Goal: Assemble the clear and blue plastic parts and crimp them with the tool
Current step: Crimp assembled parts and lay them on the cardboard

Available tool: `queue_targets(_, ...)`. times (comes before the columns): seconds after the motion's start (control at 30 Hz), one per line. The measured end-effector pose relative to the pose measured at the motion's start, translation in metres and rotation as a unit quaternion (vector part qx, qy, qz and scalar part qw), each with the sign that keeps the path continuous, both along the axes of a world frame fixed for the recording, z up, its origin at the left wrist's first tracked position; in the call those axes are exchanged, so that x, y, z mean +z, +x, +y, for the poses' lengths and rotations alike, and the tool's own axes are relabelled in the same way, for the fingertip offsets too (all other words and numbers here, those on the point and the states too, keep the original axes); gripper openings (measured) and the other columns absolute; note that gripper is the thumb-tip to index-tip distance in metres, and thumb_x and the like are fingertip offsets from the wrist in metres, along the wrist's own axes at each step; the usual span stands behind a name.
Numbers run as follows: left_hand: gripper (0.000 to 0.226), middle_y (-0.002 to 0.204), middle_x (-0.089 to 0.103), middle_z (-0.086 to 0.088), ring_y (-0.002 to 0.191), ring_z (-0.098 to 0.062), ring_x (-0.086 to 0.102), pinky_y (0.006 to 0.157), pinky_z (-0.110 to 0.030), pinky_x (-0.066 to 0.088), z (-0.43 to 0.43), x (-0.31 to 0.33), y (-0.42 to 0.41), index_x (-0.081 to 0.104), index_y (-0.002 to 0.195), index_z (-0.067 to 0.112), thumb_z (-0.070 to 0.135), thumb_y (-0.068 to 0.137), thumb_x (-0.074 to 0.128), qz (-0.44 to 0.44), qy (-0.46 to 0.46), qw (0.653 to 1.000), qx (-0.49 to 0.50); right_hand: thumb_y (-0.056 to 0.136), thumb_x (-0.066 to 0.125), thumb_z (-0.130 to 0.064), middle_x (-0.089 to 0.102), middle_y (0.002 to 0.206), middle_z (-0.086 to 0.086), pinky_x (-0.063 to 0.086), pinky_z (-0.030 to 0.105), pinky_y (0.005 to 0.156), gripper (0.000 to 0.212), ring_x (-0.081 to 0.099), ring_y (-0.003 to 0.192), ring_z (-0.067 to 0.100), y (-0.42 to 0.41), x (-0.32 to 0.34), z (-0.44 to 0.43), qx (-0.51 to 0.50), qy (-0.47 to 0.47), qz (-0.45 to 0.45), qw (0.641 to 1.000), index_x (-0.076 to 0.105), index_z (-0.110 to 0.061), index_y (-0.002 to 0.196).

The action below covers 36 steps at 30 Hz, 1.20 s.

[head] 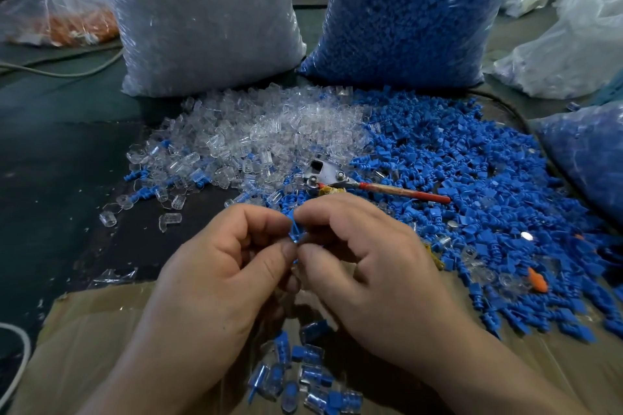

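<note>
Between the fingertips of both hands, where they meet, sits a small blue part (296,233). The left hand (232,256) has its fingers curled and pinches the part from one side with thumb and forefinger. The right hand (364,263) is curled the same way and pinches it from the other side, so the two thumbs almost touch. Only a sliver of blue shows between the fingers, and I cannot tell whether a clear piece is held with it.

Just beyond the grip, past the knuckles, lies the tool (340,180), its metal head towards the left hand's side and its red handle running off past the right hand. Neither hand touches it. Beyond the tool and towards the left hand's side spreads a heap of clear parts (256,131). A heap of blue parts (455,172) spreads beyond and outside the right hand.

Below the grip, between the wrists, a cluster of finished pieces (303,377), clear with blue inside, lies on a sheet of cardboard (84,330).

Far beyond the grip stand a bag of clear parts (202,17) and a bag of blue parts (411,10), side by side.
</note>
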<state>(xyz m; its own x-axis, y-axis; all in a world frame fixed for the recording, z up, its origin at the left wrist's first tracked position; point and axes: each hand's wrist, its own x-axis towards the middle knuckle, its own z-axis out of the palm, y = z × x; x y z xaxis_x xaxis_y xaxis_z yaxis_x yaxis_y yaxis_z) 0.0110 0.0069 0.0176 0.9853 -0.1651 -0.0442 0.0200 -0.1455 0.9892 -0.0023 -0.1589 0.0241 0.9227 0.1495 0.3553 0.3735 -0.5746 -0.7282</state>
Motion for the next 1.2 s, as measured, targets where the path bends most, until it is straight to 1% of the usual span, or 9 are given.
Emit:
queue_targets(0.17,0.019,0.072,0.075,-0.004,0.061,-0.017,0.072,0.053,-0.022,0.056,-0.003,0.005,-0.003,0.075,0.087,0.038,0.026,0.072,0.073,-0.005,0.001,1.000,0.008,0.094,0.058,-0.030,0.060,0.090,-0.018,0.045,0.019,0.075,0.006,0.056,0.089,-0.001,0.000,0.000,0.000,-0.007,-0.033,0.003,0.999,0.062,-0.030,0.098)
queue_targets(0.3,0.032,0.069,0.073,-0.004,0.058,-0.019,0.071,0.050,-0.022,0.056,-0.003,0.005,-0.005,0.074,0.084,0.036,0.006,0.088,0.066,-0.007,0.034,0.999,0.010,0.096,0.043,-0.038,0.057,0.089,-0.015,0.048,0.033,0.068,0.017,0.056,0.083,0.007,-0.001,0.001,0.004,0.000,-0.089,-0.017,0.996,0.058,-0.030,0.099)
queue_targets(0.57,0.029,0.076,0.075,0.001,0.065,-0.016,0.072,0.058,-0.032,0.062,-0.003,0.000,-0.002,0.073,0.088,0.040,0.012,0.081,0.070,-0.033,0.058,0.998,0.010,0.100,0.034,-0.042,0.054,0.087,-0.012,0.048,0.039,0.064,0.025,0.056,0.078,0.014,-0.004,0.003,0.001,0.020,-0.143,-0.006,0.990,0.054,-0.027,0.101)
queue_targets(0.67,0.026,0.075,0.075,0.004,0.065,-0.015,0.072,0.060,-0.037,0.060,-0.003,-0.004,0.000,0.072,0.088,0.041,0.017,0.079,0.073,-0.044,0.071,0.996,0.037,0.097,0.037,-0.037,0.056,0.098,-0.011,0.050,0.043,0.068,0.022,0.058,0.086,0.017,-0.004,0.005,0.000,0.035,-0.147,0.006,0.988,0.053,-0.027,0.108)
queue_targets(0.8,0.027,0.072,0.074,-0.003,0.058,-0.016,0.071,0.051,-0.026,0.056,-0.001,-0.004,0.002,0.073,0.085,0.035,0.008,0.082,0.072,-0.029,0.018,0.997,0.072,0.092,0.047,-0.034,0.057,0.126,-0.005,0.049,0.039,0.097,0.038,0.053,0.116,0.017,0.001,0.005,-0.008,-0.018,-0.203,-0.029,0.978,0.053,-0.024,0.128)
queue_targets(0.9,0.033,0.062,0.069,-0.010,0.049,-0.017,0.064,0.042,-0.021,0.050,0.001,-0.001,0.004,0.072,0.080,0.031,-0.002,0.084,0.069,-0.012,-0.022,0.997,0.075,0.089,0.047,-0.050,0.038,0.146,-0.007,0.028,0.040,0.113,0.061,0.032,0.135,0.017,0.013,0.006,-0.029,-0.123,-0.302,0.039,0.945,0.027,-0.031,0.144)
queue_targets(1.0,0.032,0.058,0.065,-0.010,0.049,-0.018,0.062,0.039,-0.021,0.048,0.002,0.002,0.008,0.073,0.071,0.027,-0.003,0.078,0.069,0.021,-0.090,0.993,0.077,0.089,0.044,-0.062,0.026,0.152,0.000,0.025,0.044,0.114,0.072,0.026,0.137,0.026,0.023,0.002,-0.047,-0.156,-0.386,0.137,0.899,0.013,-0.031,0.147)
queue_targets(1.1,0.016,0.056,0.064,-0.009,0.049,-0.019,0.060,0.038,-0.021,0.046,0.001,0.001,0.009,0.073,0.068,0.027,0.016,0.058,0.071,0.051,-0.135,0.987,0.068,0.089,0.040,-0.066,0.042,0.142,-0.003,0.032,0.044,0.107,0.066,0.039,0.127,0.026,0.027,-0.002,-0.049,-0.157,-0.400,0.143,0.891,0.025,-0.032,0.143)
queue_targets(1.2,0.016,0.058,0.064,-0.009,0.049,-0.020,0.058,0.038,-0.022,0.046,0.004,0.000,0.010,0.073,0.068,0.027,0.020,0.055,0.069,0.066,-0.137,0.986,0.062,0.087,0.044,-0.062,0.054,0.127,-0.005,0.036,0.043,0.097,0.058,0.043,0.114,0.023,0.029,0.000,-0.048,-0.156,-0.406,0.115,0.893,0.037,-0.031,0.136)
